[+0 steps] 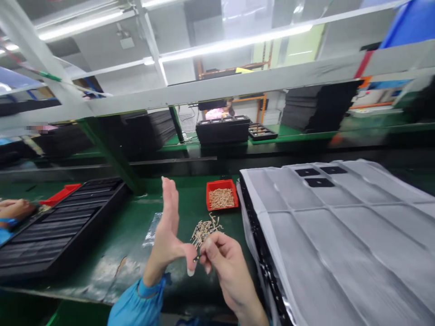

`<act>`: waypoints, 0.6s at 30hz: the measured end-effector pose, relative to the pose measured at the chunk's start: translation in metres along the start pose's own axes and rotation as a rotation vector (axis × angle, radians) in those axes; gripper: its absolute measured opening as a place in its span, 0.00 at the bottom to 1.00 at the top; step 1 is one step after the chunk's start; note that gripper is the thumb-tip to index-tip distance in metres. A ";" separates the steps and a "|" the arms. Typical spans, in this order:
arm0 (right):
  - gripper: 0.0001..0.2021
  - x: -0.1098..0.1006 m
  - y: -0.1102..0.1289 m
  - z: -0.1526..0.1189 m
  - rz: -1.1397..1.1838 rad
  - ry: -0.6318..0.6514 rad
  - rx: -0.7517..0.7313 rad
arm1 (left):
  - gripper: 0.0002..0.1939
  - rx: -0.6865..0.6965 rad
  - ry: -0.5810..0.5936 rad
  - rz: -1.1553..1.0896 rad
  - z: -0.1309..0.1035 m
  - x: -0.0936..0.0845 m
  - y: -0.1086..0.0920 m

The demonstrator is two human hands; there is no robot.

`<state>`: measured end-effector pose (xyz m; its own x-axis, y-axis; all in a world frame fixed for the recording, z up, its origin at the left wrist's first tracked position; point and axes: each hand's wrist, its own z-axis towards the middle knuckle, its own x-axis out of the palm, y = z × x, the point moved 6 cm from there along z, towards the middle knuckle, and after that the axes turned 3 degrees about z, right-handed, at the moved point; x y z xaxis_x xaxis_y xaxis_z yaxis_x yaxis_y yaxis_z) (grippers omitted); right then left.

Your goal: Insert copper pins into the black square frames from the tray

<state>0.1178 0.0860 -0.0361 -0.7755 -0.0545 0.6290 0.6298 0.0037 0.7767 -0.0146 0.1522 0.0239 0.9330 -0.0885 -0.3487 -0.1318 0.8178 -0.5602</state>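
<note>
My left hand (170, 231) is raised with its fingers stretched upward and its thumb spread apart. Between the thumb and fingertips of my right hand (226, 262) is a small dark piece with yellowish spots (196, 259); its far end lies against my left thumb. Most of this piece is hidden by my fingers, so its kind is unclear. Just beyond my hands, a loose pile of small beige parts (204, 231) lies on the green tabletop (136, 246). Behind the pile stands a red bin (222, 209) holding many similar parts.
To the right, a grey-white sheet (326, 240) covers a large black tray stack, with three black squares (319, 182) on it. A ribbed black tray (64, 217) lies left, beside another person's hand (16, 209). A clear plastic bag (152, 228) and a green post (112, 154) are nearby.
</note>
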 end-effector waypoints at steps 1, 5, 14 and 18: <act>0.30 -0.005 -0.005 0.005 0.004 -0.021 -0.019 | 0.77 0.003 0.025 0.008 0.003 -0.002 0.000; 0.31 -0.031 -0.035 0.027 0.016 -0.139 -0.069 | 0.54 0.011 0.194 0.007 0.054 -0.002 -0.013; 0.19 -0.026 -0.048 0.035 -0.108 0.063 -0.090 | 0.14 0.039 0.940 0.336 0.214 0.244 -0.049; 0.19 -0.025 0.002 0.015 -0.215 0.262 -0.220 | 0.20 -0.017 0.889 0.458 0.207 0.339 -0.031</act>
<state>0.1378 0.1021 -0.0500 -0.8709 -0.2832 0.4016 0.4710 -0.2478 0.8466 0.3755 0.2150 0.0786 0.2029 -0.1660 -0.9650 -0.4274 0.8716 -0.2399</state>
